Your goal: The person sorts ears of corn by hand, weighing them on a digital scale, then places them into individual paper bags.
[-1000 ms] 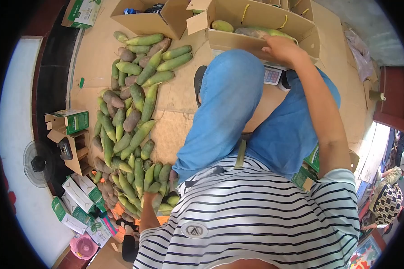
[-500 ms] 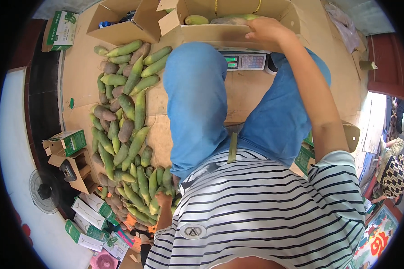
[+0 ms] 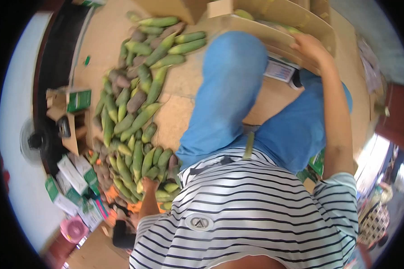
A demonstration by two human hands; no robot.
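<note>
We sit on the floor (image 3: 184,76), and our knees in blue trousers (image 3: 231,85) take much of the middle. The right hand (image 3: 310,45) is stretched forward and lies on the near rim of a cardboard box (image 3: 274,20); the fingers curl over the edge of the wall, so we can say it grips the rim of the box. Inside the box we see green mangoes (image 3: 242,13), just beyond the fingers. Under the near wall of the box there is a scale (image 3: 280,71) with a pale display plate, partly hidden by our knee and by the box.

The left hand (image 3: 149,184) is low at our left side, and the arm goes down to it from the striped shirt (image 3: 247,219). It rests at the near end of a long pile of mangoes (image 3: 134,116), touching the fruits there. We cannot tell if it is open or closed, because the fruits and the shirt hide the fingers.

The pile runs from our left hip far forward, to a second box (image 3: 175,6) at the top edge. Between the pile and our left knee there is a bare strip of floor, narrow near us and wider further away. On the outer left side of the pile stand small green and white cartons (image 3: 78,99), and more of them lie near our left hip (image 3: 72,172). The box in the right hand is well apart from the left hand, with both knees between them.
</note>
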